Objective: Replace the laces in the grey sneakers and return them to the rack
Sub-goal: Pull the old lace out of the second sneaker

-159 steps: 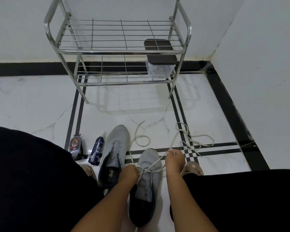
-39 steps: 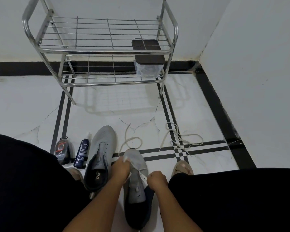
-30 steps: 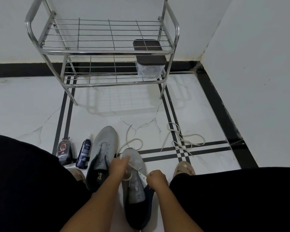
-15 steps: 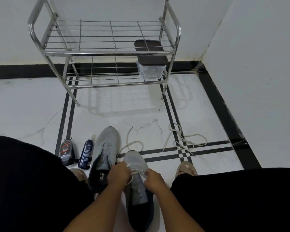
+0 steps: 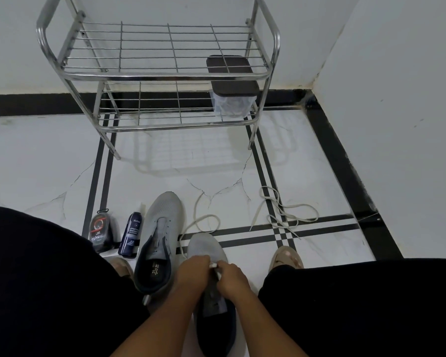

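Observation:
Two grey sneakers lie on the floor between my knees. The left sneaker (image 5: 160,240) has bare eyelets. Over the tongue of the right sneaker (image 5: 206,247), my left hand (image 5: 192,273) and my right hand (image 5: 232,278) meet and pinch the white lace (image 5: 214,266) between their fingertips. The lace's loose length (image 5: 204,220) loops on the floor past the toe. A second white lace (image 5: 283,215) lies in a loose tangle to the right. The steel shoe rack (image 5: 165,73) stands against the far wall.
A clear box with a dark lid (image 5: 232,91) sits on the rack's lower shelf at the right. A shoe polish tin (image 5: 99,229) and a dark cleaner spray bottle (image 5: 131,234) stand left of the sneakers. A wall closes the right side.
My right hand moved up the sneaker from its side to meet my left hand at the lace. Earlier both hands held the lace ends apart, pulled outward.

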The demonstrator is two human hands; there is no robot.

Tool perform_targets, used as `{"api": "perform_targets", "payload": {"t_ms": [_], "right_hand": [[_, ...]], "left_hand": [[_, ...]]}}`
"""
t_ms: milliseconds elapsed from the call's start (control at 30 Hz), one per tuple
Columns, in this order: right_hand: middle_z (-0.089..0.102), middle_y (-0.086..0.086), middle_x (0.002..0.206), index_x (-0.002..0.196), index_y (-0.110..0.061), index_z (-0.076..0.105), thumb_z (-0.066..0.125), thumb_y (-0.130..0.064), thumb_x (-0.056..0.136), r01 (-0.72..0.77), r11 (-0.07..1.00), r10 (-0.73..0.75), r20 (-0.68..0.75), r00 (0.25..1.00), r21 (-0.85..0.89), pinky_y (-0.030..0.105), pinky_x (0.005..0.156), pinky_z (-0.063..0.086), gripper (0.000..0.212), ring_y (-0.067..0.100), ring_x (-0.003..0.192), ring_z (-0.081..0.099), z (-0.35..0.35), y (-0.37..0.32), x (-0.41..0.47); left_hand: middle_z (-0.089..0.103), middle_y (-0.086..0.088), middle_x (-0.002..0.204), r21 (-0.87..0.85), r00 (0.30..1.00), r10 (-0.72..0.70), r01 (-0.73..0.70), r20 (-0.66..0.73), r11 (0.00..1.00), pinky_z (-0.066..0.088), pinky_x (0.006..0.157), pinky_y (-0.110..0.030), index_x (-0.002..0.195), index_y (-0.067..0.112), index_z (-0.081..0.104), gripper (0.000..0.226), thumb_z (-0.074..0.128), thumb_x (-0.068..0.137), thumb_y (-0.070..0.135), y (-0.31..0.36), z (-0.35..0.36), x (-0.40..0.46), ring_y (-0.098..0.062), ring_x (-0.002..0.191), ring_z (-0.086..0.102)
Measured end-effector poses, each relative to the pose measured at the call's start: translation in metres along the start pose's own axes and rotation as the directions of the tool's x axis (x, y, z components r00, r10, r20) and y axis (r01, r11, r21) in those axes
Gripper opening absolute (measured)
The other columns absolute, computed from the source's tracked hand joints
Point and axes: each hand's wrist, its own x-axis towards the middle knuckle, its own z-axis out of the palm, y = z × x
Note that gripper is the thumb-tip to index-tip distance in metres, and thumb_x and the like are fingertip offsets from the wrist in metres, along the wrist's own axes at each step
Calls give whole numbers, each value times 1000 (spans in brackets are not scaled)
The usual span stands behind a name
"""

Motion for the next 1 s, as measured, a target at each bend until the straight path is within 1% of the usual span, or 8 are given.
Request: {"api": "perform_targets", "payload": {"t_ms": [267, 367, 467, 633, 733, 800, 900, 1000], "right_hand": [[55, 9, 129, 124, -18, 50, 51, -9, 87, -71, 992, 72, -9, 997, 102, 33, 93, 48, 38, 28, 114, 55, 0, 8, 2], [54, 10, 131, 126, -17, 51, 50, -12, 89, -74, 989, 77, -19, 997, 126, 33, 95, 47, 38, 28, 117, 54, -3, 11, 2], [55, 9, 131, 124, -18, 54, 51, -15, 90, -76, 990, 80, -30, 996, 118, 30, 94, 46, 34, 27, 117, 54, -6, 12, 1], [57, 8, 130, 123, -20, 55, 51, -15, 89, -65, 993, 68, -22, 997, 99, 30, 95, 47, 35, 27, 117, 55, -7, 8, -4], [58, 8, 127, 121, -20, 55, 51, -22, 92, -60, 993, 64, -31, 997, 106, 30, 92, 47, 30, 26, 114, 56, -7, 7, -6], [58, 7, 126, 120, -20, 56, 51, -29, 93, -56, 992, 61, -40, 997, 112, 29, 91, 46, 29, 25, 113, 56, -6, 9, -6], [58, 7, 126, 119, -19, 57, 51, -29, 92, -67, 990, 73, -41, 996, 121, 28, 91, 47, 29, 26, 113, 56, -7, 11, -6], [59, 8, 125, 117, -17, 58, 53, -28, 92, -76, 987, 83, -45, 996, 142, 29, 91, 47, 28, 26, 112, 56, -11, 10, -3]], "left_hand": [[62, -7, 121, 146, 994, 55, -69, 98, 987, 48, 89, -35, 117, 15, 58, 25, 47, 96, 20, 2, -1, 5, -24, 109, 61], [64, -11, 112, -277, 990, -118, 135, 76, 951, 46, 79, -31, 109, 14, 56, 20, 48, 95, 26, 0, -12, 11, -25, 96, 60], [64, -16, 88, -705, 935, -344, 299, 82, 643, 45, 64, -29, 104, 4, 58, 24, 45, 97, 22, 1, -37, 22, -28, 75, 60], [66, -7, 104, -294, 994, -96, 105, 43, 950, 47, 72, -29, 102, 17, 62, 17, 53, 90, 26, 6, -52, 21, -23, 91, 62], [64, -3, 109, 59, 996, -49, 44, 73, 997, 47, 78, -31, 108, 22, 57, 21, 53, 89, 32, 5, -30, 3, -21, 100, 62], [64, -3, 111, 133, 999, -36, 33, 21, 991, 47, 79, -31, 108, 21, 56, 19, 47, 93, 27, 1, -16, -1, -21, 101, 62], [64, -6, 110, -8, 998, -57, 57, 15, 998, 44, 75, -31, 106, 16, 55, 18, 43, 95, 25, -4, -12, 5, -24, 101, 61], [63, -12, 103, -417, 965, -212, 259, 155, 871, 42, 72, -30, 109, 7, 56, 27, 42, 98, 27, -9, -17, 13, -30, 96, 61]]}}
